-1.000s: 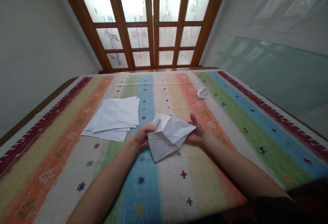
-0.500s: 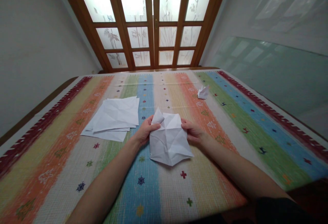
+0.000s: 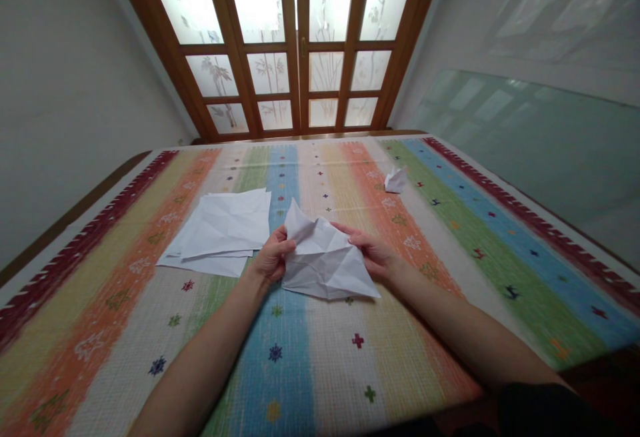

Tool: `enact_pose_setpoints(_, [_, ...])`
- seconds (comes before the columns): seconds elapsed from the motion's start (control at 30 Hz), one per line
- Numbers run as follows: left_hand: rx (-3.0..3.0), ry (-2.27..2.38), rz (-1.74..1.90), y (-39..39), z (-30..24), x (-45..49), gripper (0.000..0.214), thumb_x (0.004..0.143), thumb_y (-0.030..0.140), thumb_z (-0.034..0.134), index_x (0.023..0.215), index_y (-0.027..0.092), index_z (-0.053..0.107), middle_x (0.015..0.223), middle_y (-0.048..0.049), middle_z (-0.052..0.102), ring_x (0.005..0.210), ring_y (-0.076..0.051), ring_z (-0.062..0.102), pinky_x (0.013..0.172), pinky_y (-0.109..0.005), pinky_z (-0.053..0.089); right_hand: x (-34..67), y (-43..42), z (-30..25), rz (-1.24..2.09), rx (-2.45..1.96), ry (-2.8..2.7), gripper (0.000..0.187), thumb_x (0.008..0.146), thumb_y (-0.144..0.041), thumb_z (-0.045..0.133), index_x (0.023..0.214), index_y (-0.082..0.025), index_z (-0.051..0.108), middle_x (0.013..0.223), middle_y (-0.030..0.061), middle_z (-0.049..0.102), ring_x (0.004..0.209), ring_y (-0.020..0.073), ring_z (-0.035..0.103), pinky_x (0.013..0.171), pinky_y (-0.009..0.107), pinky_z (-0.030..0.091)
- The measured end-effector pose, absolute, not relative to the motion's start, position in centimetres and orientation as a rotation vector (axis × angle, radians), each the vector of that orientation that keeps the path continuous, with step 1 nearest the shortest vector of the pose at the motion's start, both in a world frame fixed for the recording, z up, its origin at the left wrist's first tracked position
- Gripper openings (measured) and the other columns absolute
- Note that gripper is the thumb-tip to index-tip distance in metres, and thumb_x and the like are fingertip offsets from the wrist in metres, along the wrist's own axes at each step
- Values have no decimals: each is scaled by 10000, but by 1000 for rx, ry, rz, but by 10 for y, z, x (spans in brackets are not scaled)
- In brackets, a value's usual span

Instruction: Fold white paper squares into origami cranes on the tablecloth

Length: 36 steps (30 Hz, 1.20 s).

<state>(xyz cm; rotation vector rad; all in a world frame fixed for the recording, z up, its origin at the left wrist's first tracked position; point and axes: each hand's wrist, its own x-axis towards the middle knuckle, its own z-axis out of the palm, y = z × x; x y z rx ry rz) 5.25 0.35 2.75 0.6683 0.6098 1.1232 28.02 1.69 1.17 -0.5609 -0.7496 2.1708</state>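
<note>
Left hand (image 3: 270, 260) and right hand (image 3: 373, 257) each have a pinching grip on opposite edges of the creased white paper sheet (image 3: 325, 267), low over the mid colourful striped-cloth surface (image 3: 310, 357); it looks light, floppy, tearable, best held at edges

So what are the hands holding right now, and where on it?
A creased white sheet of paper: the left hand pinches its left edge, the right hand its right edge.

- A sheet (image 3: 325, 267) rests on the counter (image 3: 450, 270), midway between its left and right edges.
- A pile of paper (image 3: 223, 230) lies just beside it, toward the left edge.
- A folded scrap (image 3: 396, 180) sits well apart, toward the far right corner.
</note>
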Motion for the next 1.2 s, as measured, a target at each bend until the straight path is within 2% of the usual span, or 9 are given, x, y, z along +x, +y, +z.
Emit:
enact_pose_setpoints(0.13, [619, 619, 1204, 7, 28, 51, 481, 446, 188, 870, 872, 175, 648, 695, -3, 720, 739, -230, 718, 699, -327, 591, 281, 17, 13, 2094, -544, -831, 494, 651, -143, 681, 1133, -195, 590, 1069, 46, 723, 910, 180, 709, 838, 314, 584])
enact_pose_setpoints(0.27, [562, 707, 1320, 13, 28, 54, 447, 455, 179, 878, 840, 150, 655, 690, -23, 728, 725, -233, 717, 731, -335, 587, 283, 17, 12, 2031, -565, -917, 547, 608, -179, 761, 1129, -180, 594, 1004, 75, 737, 893, 229, 714, 808, 355, 588])
enact_pose_setpoints(0.47, [680, 991, 1475, 20, 20, 59, 416, 532, 246, 836, 875, 148, 623, 749, -10, 716, 675, -175, 668, 690, -300, 531, 288, 22, 9, 1749, -771, -948, 572, 569, -137, 784, 1107, -214, 605, 903, 31, 746, 719, 190, 703, 663, 303, 585])
enact_pose_setpoints(0.63, [1202, 1513, 1446, 25, 9, 56, 266, 704, 315, 694, 893, 143, 617, 828, -43, 679, 751, -195, 632, 727, -330, 507, 297, 32, 9, 1544, -906, -1177, 564, 616, -208, 727, 1161, -228, 582, 1023, 49, 722, 834, 214, 684, 714, 343, 573])
enact_pose_setpoints(0.73, [1669, 1906, 1351, 18, 11, 59, 421, 778, 256, 631, 1172, 121, 561, 1104, -147, 648, 1013, -280, 616, 878, -419, 486, 300, 39, 5, 1201, -1179, -1408, 496, 679, -231, 671, 1167, -204, 584, 1059, 72, 702, 899, 223, 660, 789, 369, 549])
enact_pose_setpoints(0.83, [2341, 1852, 1042, 5, 12, 69, 576, 843, 309, 599, 1369, 138, 438, 1436, -192, 453, 1327, -336, 417, 1067, -490, 359, 300, 42, -1, 823, -1478, -1637, 471, 738, -215, 622, 1205, -178, 576, 1071, 106, 698, 916, 239, 656, 822, 385, 527])
enact_pose_setpoints(1.0, [2717, 1521, 264, -8, -2, 87, 665, 912, 583, 413, 1429, 164, 406, 1524, -154, 373, 1428, -357, 277, 1140, -555, 233, 297, 38, -4, 357, -1721, -1911, 624, 826, -212, 560, 1426, -150, 402, 1128, 167, 687, 930, 285, 669, 841, 401, 514])
enact_pose_setpoints(1.1, [2690, 1529, 157, -8, -8, 88, 730, 917, 636, 319, 1474, 165, 343, 1557, -155, 311, 1448, -359, 231, 1143, -568, 213, 299, 35, 1, 185, -1762, -2016, 730, 817, -163, 532, 1497, -125, 271, 1257, 201, 616, 1053, 319, 632, 888, 423, 505])
enact_pose_setpoints(1.2, [2675, 1530, 133, -8, -8, 87, 777, 901, 671, 301, 1497, 172, 302, 1578, -148, 262, 1461, -367, 189, 1150, -584, 183, 299, 33, 7, -40, -1789, -2030, 760, 818, -153, 517, 1510, -80, 212, 1425, 233, 457, 1256, 365, 495, 998, 485, 443])
